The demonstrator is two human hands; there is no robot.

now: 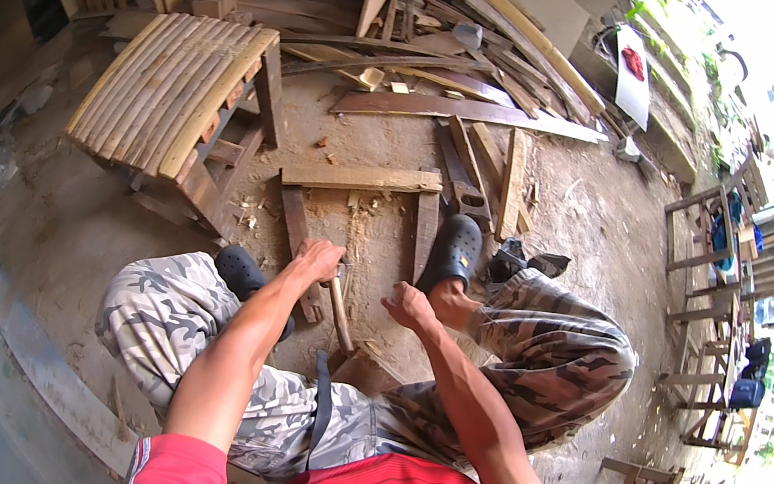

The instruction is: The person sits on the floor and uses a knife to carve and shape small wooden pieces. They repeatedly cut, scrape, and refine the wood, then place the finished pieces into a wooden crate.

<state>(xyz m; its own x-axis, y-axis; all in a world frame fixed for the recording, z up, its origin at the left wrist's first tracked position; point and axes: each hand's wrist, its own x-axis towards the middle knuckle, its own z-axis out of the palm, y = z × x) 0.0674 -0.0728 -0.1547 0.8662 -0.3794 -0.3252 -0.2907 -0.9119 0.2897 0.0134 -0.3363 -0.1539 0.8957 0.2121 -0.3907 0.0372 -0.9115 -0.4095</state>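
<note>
My left hand [317, 259] is closed beside the left leg [294, 217] of a low wooden frame. Out from under its fingers slants a wooden-handled tool [342, 316], with a bit of dark metal at the top; its head is mostly hidden. My right hand [410, 307] is closed in front of my right shoe, its fingers pinched together; whatever they hold is too small to make out. The frame lies on the ground between my feet, its pale crosspiece [362, 178] at the far end and its right leg [425, 228] next to my right shoe [453, 253].
A handsaw [470, 201] lies beyond my right shoe, near loose boards [513, 183]. A slatted bamboo bench [173, 92] stands at the left. Scrap timber [477, 54] is piled at the back. Wooden racks [706, 303] line the right. Shavings litter the ground.
</note>
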